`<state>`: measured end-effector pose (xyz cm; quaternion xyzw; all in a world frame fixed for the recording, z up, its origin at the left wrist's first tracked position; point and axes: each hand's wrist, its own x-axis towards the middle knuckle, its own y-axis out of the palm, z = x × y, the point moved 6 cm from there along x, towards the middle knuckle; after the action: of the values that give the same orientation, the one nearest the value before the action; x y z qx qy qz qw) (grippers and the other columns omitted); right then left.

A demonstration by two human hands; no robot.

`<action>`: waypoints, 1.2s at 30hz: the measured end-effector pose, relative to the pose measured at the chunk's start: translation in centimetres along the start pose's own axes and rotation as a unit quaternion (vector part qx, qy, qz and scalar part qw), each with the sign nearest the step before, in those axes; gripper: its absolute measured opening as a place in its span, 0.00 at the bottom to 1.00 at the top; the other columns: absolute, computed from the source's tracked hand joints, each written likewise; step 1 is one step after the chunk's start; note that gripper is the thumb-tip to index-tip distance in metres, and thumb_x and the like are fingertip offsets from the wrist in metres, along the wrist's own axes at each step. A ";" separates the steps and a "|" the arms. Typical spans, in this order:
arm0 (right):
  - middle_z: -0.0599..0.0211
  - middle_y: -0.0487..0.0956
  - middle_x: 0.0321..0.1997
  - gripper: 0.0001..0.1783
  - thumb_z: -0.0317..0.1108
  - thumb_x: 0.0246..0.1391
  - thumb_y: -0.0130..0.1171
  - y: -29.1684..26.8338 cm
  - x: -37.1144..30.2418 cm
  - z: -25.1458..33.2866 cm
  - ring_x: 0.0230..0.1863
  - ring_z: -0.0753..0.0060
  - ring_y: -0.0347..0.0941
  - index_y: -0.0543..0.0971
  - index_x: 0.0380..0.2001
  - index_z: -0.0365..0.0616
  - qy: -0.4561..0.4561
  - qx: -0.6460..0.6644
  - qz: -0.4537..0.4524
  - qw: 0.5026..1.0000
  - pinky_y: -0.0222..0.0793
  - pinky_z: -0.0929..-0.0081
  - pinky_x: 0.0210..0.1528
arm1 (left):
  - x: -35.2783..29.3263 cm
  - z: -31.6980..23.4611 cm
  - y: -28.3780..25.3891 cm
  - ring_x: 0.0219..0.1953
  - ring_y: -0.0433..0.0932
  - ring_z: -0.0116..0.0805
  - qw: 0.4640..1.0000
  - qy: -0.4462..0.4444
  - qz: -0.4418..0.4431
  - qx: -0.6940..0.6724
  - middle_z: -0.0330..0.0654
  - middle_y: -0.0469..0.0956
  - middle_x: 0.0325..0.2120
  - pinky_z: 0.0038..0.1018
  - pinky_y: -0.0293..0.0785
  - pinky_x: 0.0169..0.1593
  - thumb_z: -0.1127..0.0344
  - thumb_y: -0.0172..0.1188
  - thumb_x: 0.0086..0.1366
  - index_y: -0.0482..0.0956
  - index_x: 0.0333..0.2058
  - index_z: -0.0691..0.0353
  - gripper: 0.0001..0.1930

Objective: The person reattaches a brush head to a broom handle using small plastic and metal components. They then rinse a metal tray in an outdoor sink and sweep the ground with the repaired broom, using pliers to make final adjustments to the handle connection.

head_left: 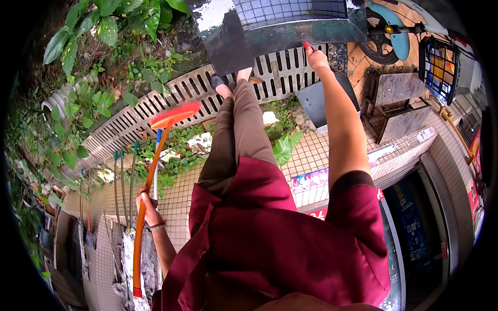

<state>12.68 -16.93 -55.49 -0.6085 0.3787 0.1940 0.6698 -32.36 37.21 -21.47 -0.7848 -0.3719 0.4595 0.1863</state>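
So — L fingers (146,200) w/ bristly orange broom (155,163)

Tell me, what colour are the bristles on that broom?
The broom bristles are bright red, showing best in the head view.

An orange broom (150,179) slants, well left of a small red object (307,46).

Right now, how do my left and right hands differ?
Your left hand grips an orange broom; your right hand holds a small red object. The left hand is close in; the right hand reaches far out. The left has a wrist bracelet; the right shows none. Both are gloveless.
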 end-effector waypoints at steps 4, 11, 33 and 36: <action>0.47 0.76 0.39 0.34 0.60 0.53 0.37 0.6 0.6 -0.5 0.46 0.48 0.70 0.76 0.37 0.39 -0.058 -0.012 0.025 0.998 0.65 0.61 0.48 | 0.1 0.5 0.4 0.12 0.55 0.16 1.000 -0.005 0.011 -0.002 0.37 0.73 0.28 0.16 0.54 0.16 0.60 0.47 0.64 0.71 0.35 0.64 0.11; 0.50 0.76 0.37 0.34 0.64 0.51 0.39 -0.4 -2.2 -0.2 0.44 0.47 0.70 0.73 0.37 0.41 -0.074 0.088 -0.038 0.993 0.63 0.59 0.46 | 0.4 0.4 1.3 0.13 0.56 0.15 1.000 -0.022 0.019 -0.010 0.39 0.74 0.32 0.15 0.54 0.16 0.60 0.47 0.64 0.71 0.36 0.65 0.12; 0.64 0.76 0.30 0.18 0.34 0.50 0.54 3.6 -5.0 0.4 0.32 0.75 0.72 0.69 0.44 0.41 -0.123 0.332 0.033 0.935 0.67 0.76 0.39 | 1.7 -3.5 2.4 0.12 0.54 0.15 0.998 0.006 0.024 -0.054 0.32 0.64 0.15 0.15 0.53 0.17 0.60 0.47 0.64 0.70 0.38 0.65 0.12; 0.64 0.75 0.36 0.20 0.27 0.48 0.56 3.5 -5.4 0.7 0.36 0.79 0.70 0.67 0.46 0.41 -0.139 0.343 -0.024 0.929 0.66 0.81 0.40 | 2.9 -2.4 2.1 0.13 0.55 0.16 0.998 0.018 0.038 -0.049 0.38 0.73 0.31 0.15 0.54 0.17 0.62 0.47 0.64 0.70 0.36 0.64 0.11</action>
<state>6.89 -14.53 -53.87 -0.3174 0.3108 0.1189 0.8880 -28.55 38.11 -23.31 -0.8145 -0.3607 0.4332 0.1369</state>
